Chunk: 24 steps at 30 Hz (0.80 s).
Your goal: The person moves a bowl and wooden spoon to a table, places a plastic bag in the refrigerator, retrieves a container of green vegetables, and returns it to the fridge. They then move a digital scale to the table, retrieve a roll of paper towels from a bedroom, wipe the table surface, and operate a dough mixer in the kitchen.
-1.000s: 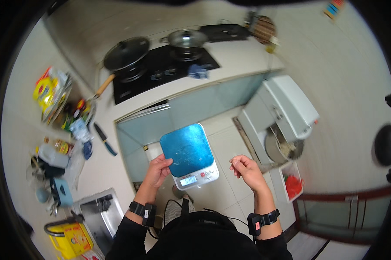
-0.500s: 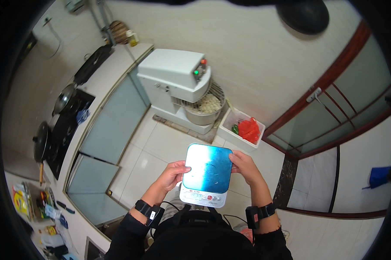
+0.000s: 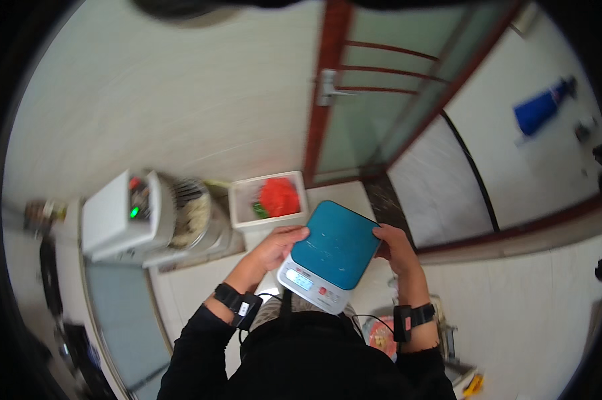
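Note:
A kitchen scale [image 3: 333, 248] with a blue-green metal platform, white body and lit display is held up in front of my torso, its display edge toward me. My left hand [image 3: 281, 245] grips the left side, the thumb lying at the platform's edge. On the opposite side my right hand [image 3: 395, 248] is closed around the scale's right edge. Most of the fingers are hidden beneath it. Nothing lies on the platform, and the scale is turned slightly clockwise.
A white dough mixer [image 3: 124, 217] with pale dough [image 3: 193, 220] in its bowl stands left. Beside it is a white box [image 3: 244, 217] holding a red plastic bag [image 3: 279, 197]. A red-framed glass door [image 3: 374, 93] stands ahead; a pink container [image 3: 382, 337] sits low at right.
My view has swung to the right, so the mixer, box and door now appear farther left. Both hands still hold the scale, which has tilted and turned a little clockwise.

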Each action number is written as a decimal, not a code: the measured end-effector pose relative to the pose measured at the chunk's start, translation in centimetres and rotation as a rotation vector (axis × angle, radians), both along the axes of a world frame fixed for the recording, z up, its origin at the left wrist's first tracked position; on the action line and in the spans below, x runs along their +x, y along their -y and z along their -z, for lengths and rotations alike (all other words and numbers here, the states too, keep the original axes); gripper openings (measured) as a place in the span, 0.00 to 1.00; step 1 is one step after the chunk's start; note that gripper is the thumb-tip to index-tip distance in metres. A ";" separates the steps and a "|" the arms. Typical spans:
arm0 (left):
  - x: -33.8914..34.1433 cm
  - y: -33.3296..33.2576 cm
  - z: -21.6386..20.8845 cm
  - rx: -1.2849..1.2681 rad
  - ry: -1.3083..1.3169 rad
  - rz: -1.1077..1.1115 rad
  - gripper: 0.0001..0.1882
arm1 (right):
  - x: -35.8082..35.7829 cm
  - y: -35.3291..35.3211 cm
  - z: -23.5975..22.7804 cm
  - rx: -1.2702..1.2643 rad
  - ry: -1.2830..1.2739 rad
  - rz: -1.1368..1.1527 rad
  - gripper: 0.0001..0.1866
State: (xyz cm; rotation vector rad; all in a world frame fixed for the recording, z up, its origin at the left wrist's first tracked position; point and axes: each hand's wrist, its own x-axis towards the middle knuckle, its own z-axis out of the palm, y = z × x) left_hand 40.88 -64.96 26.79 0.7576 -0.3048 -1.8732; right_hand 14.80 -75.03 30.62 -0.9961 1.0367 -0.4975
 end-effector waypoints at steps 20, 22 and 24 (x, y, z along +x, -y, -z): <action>-34.8 49.0 3.8 -0.089 -0.015 0.433 0.21 | -34.9 32.6 -0.7 -0.179 -0.007 1.012 0.08; -37.3 53.1 4.1 -0.019 -0.006 0.460 0.20 | -36.4 36.5 -0.8 -0.162 -0.022 1.064 0.12; -41.0 57.4 4.3 0.023 -0.049 0.471 0.20 | -39.1 40.5 -1.0 -0.168 -0.041 1.102 0.12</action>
